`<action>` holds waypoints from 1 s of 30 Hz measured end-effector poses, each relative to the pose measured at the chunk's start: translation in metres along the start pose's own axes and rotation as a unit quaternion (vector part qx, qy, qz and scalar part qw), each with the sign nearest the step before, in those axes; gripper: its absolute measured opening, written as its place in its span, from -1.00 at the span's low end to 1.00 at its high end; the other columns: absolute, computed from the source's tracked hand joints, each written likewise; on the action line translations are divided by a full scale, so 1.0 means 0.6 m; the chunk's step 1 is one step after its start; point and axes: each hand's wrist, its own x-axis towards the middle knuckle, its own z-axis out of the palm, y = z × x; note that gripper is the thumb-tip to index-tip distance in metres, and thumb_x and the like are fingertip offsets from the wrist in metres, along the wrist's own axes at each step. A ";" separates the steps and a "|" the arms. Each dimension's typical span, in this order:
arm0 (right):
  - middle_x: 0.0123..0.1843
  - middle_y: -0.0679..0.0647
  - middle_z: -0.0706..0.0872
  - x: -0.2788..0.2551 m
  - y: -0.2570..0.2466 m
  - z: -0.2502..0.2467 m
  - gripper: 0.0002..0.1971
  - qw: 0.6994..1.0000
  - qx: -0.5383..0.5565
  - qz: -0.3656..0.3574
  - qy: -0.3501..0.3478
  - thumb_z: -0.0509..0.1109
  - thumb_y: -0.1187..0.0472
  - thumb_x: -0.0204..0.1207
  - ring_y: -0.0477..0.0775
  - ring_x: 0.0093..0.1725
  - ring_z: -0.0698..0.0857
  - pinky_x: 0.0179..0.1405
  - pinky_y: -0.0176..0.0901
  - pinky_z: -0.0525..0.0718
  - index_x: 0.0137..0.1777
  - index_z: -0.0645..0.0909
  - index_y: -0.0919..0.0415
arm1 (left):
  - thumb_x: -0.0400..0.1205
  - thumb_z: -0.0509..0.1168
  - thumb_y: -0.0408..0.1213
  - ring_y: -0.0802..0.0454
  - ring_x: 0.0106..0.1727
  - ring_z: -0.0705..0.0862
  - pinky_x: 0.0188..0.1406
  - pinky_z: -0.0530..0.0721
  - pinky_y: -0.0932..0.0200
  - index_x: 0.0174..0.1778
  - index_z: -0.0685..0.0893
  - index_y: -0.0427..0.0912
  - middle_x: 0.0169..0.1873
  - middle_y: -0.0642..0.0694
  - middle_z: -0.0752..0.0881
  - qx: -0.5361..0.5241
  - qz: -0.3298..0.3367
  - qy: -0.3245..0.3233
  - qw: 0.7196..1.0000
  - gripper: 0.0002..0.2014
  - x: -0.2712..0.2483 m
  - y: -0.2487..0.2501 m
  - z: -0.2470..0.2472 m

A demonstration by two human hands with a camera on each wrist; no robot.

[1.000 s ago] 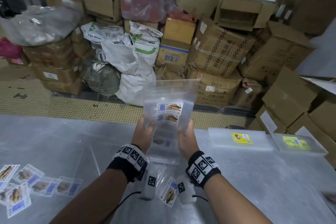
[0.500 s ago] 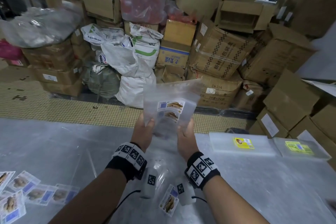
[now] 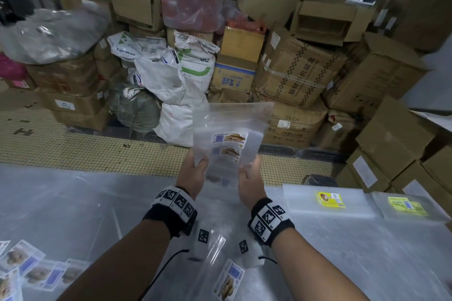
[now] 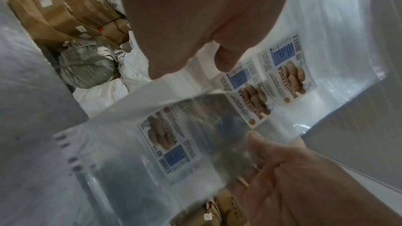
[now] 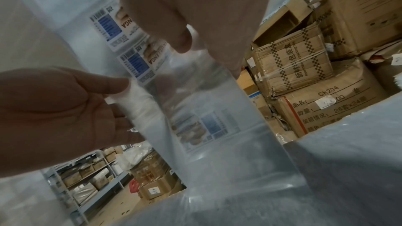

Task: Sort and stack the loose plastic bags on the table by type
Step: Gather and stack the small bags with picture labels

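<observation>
Clear plastic biscuit-label bags [image 3: 228, 139], pinched upright between left hand [image 3: 194, 173] and right hand [image 3: 249, 178], being squared; next, stacking with matching bags.

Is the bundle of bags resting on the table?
No, both hands hold the bags upright, clear above the table.

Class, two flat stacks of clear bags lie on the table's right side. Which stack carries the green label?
The stack of clear bags with the green label lies farthest right; its neighbouring stack of clear bags, nearer the hands, bears a yellow label.
</observation>
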 end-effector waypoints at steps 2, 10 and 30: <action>0.03 -0.21 0.63 0.011 0.001 0.003 -0.65 1.000 -0.014 0.004 -0.008 0.09 0.39 0.73 -0.39 -0.07 0.69 -0.10 -0.41 0.68 0.39 0.22 0.00 | 0.73 0.18 -0.43 0.31 0.10 0.68 -0.07 0.60 0.44 0.52 0.44 -0.06 0.20 0.06 0.67 0.001 -0.016 0.006 1.000 -0.57 0.008 -0.007 -0.002; -0.06 -0.08 0.62 0.037 0.010 0.008 -0.77 0.999 -0.039 0.000 -0.021 0.01 0.27 0.77 -0.07 -0.21 0.65 -0.32 -0.32 0.68 0.37 0.24 0.06 | 0.72 0.20 -0.35 -0.02 0.40 0.54 0.45 0.48 -0.07 0.52 0.49 -0.04 0.36 -0.01 0.62 0.064 -0.029 0.013 0.997 -0.58 0.046 -0.033 -0.006; 0.24 0.03 0.72 -0.077 0.036 -0.040 -0.56 0.944 -0.004 0.232 -0.236 0.36 0.24 0.62 0.11 0.17 0.73 0.20 0.07 0.71 0.47 0.40 0.05 | 0.67 0.23 -0.47 -0.04 -0.20 0.75 -0.28 0.69 0.08 0.07 0.65 -0.12 -0.09 -0.22 0.78 -0.042 -0.221 -0.017 0.974 -0.81 -0.145 -0.104 -0.065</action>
